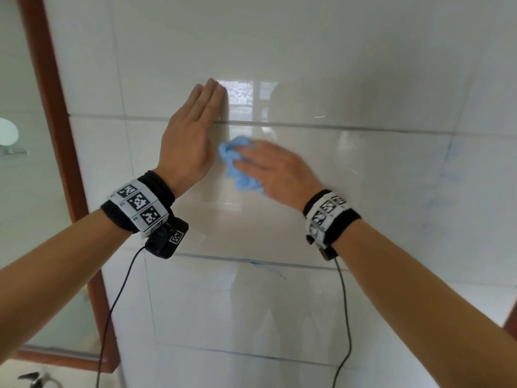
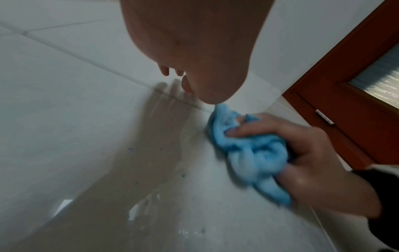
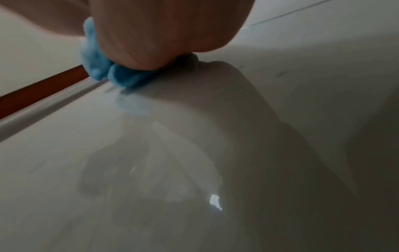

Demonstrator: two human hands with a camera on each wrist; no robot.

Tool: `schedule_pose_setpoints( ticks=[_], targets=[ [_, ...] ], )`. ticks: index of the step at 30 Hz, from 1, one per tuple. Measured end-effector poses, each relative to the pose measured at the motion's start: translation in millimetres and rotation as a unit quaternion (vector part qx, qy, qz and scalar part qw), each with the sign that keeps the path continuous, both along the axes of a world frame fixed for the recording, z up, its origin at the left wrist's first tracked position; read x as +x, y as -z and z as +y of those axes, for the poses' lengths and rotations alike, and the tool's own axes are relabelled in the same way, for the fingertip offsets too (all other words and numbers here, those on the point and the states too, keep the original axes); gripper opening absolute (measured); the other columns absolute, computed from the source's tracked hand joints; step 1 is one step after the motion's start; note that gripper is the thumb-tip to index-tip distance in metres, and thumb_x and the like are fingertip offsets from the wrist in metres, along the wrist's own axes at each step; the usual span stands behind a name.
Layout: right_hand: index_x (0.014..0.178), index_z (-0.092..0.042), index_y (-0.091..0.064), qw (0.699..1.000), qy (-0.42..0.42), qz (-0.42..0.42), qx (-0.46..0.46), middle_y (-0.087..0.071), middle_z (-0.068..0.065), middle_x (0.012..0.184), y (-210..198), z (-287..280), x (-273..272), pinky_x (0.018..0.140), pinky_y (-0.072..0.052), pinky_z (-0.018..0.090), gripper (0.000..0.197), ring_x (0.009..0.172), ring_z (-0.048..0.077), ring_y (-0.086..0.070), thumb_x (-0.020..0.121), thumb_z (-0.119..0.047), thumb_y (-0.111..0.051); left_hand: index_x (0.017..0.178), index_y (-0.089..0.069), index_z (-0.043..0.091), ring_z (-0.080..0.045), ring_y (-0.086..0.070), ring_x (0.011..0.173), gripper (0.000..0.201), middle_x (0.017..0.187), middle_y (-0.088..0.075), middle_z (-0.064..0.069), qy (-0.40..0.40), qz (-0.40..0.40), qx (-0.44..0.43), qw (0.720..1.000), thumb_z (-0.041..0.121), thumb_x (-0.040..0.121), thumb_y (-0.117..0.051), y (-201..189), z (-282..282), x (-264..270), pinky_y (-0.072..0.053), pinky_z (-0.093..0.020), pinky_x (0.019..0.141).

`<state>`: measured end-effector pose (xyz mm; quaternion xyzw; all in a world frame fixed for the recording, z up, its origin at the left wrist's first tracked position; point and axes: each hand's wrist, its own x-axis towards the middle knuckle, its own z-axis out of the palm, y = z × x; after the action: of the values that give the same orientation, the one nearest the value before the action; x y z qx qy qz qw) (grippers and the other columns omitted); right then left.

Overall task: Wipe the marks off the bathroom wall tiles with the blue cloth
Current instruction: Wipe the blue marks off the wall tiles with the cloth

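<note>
The blue cloth (image 1: 237, 163) is bunched against a glossy white wall tile (image 1: 363, 169) at mid height. My right hand (image 1: 268, 166) grips it, fingers and thumb curled round the wad (image 2: 248, 153), and presses it on the tile; the hand is motion-blurred. Just left of the cloth my left hand (image 1: 193, 130) lies flat on the wall, fingers straight and pointing up across a grout line. Faint blue smears (image 1: 436, 204) show on the tiles to the right. A short blue mark (image 1: 260, 264) sits on the lower grout line. In the right wrist view the cloth (image 3: 121, 76) bulges from under the hand.
A red-brown door frame (image 1: 56, 107) with frosted glass (image 1: 22, 191) borders the tiles on the left. Black cables (image 1: 117, 298) hang from both wrist cameras. Small blue specks (image 2: 183, 175) dot the tile below the left hand. A metal fitting (image 1: 36, 379) shows at the bottom left.
</note>
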<state>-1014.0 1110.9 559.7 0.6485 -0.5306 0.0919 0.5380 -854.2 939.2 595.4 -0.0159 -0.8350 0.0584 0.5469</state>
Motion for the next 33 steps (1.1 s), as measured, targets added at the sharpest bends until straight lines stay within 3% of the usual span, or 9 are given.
schedule_pose_setpoints(
  ticks=[3,7,11,15,18,21,25,28,33],
  targets=[
    [0.132,-0.009,-0.066,0.987,-0.011,-0.089,-0.136,-0.061,0.013,0.142,-50,25,-7,0.103,-0.049,0.035,0.053,0.125,0.026,-0.057,0.082,0.007,-0.060,0.163,-0.029,0.003,-0.036,-0.022,0.159,0.083,0.170,-0.026,-0.015,0.013,0.029,0.006,0.999,-0.001,0.080,-0.025,-5,1,-8,-0.023,-0.043,0.130],
    [0.126,-0.014,-0.070,0.957,0.013,-0.154,-0.246,-0.062,0.006,0.140,-100,33,5,0.093,-0.045,0.028,0.037,0.124,0.026,-0.056,0.091,-0.009,-0.057,0.163,-0.026,0.001,-0.036,-0.019,0.160,0.083,0.171,-0.025,-0.016,0.014,0.028,0.023,0.999,-0.002,0.081,-0.030,-8,5,-15,-0.023,-0.044,0.130],
    [0.126,-0.011,-0.071,0.945,-0.010,-0.184,-0.270,-0.061,0.012,0.141,-77,10,13,0.101,-0.046,0.034,0.041,0.122,0.030,-0.057,0.087,-0.002,-0.058,0.163,-0.027,0.002,-0.036,-0.019,0.159,0.082,0.171,-0.026,-0.014,0.013,0.029,0.019,0.999,-0.002,0.082,-0.034,-5,3,-19,-0.022,-0.039,0.128],
    [0.140,-0.009,-0.055,0.988,-0.013,-0.109,-0.105,-0.057,0.018,0.146,-3,-3,12,0.111,-0.047,0.049,0.066,0.133,0.038,-0.056,0.081,0.018,-0.063,0.164,-0.026,0.003,-0.036,-0.018,0.160,0.072,0.171,-0.024,-0.014,0.012,0.022,0.008,1.000,0.010,0.092,-0.035,-3,-1,-22,-0.022,-0.041,0.129],
    [0.127,-0.004,-0.069,0.999,-0.009,-0.017,-0.047,-0.061,0.018,0.141,27,7,6,0.110,-0.049,0.045,0.046,0.130,0.038,-0.058,0.085,0.014,-0.066,0.165,-0.024,0.004,-0.034,-0.017,0.160,0.072,0.172,-0.022,-0.013,0.007,0.003,0.003,1.000,0.025,0.099,-0.046,0,4,-23,-0.021,-0.041,0.128],
    [0.125,-0.007,-0.072,0.999,0.005,0.031,-0.014,-0.063,0.014,0.141,20,24,1,0.110,-0.048,0.042,0.040,0.129,0.035,-0.059,0.089,0.010,-0.066,0.163,-0.029,0.004,-0.033,-0.022,0.159,0.070,0.171,-0.026,-0.013,0.032,0.007,-0.019,0.999,0.016,0.095,-0.040,3,17,-29,-0.024,-0.045,0.129],
    [0.126,-0.004,-0.073,0.994,-0.004,-0.033,-0.107,-0.065,0.016,0.137,-15,61,-30,0.112,-0.046,0.037,0.039,0.126,0.030,-0.061,0.088,0.009,-0.072,0.161,-0.034,0.004,-0.033,-0.026,0.158,0.079,0.169,-0.032,-0.014,0.057,0.016,-0.037,0.998,0.002,0.083,-0.029,6,33,-34,-0.028,-0.048,0.127],
    [0.127,-0.010,-0.073,0.979,0.034,-0.045,-0.197,-0.064,0.013,0.138,-40,104,-43,0.113,-0.037,0.022,0.029,0.123,0.029,-0.058,0.103,-0.013,-0.057,0.161,-0.035,0.005,-0.031,-0.026,0.158,0.079,0.169,-0.033,-0.012,0.058,0.013,-0.041,0.997,0.000,0.083,-0.026,14,41,-37,-0.030,-0.047,0.126],
    [0.130,-0.011,-0.072,0.948,0.030,-0.128,-0.290,-0.061,0.014,0.142,-17,107,-44,0.108,-0.047,0.030,0.034,0.124,0.034,-0.062,0.097,-0.003,-0.065,0.161,-0.035,0.005,-0.032,-0.025,0.159,0.078,0.169,-0.033,-0.011,0.073,0.011,-0.040,0.996,-0.003,0.084,-0.029,23,66,-48,-0.029,-0.043,0.127]
  ],
)
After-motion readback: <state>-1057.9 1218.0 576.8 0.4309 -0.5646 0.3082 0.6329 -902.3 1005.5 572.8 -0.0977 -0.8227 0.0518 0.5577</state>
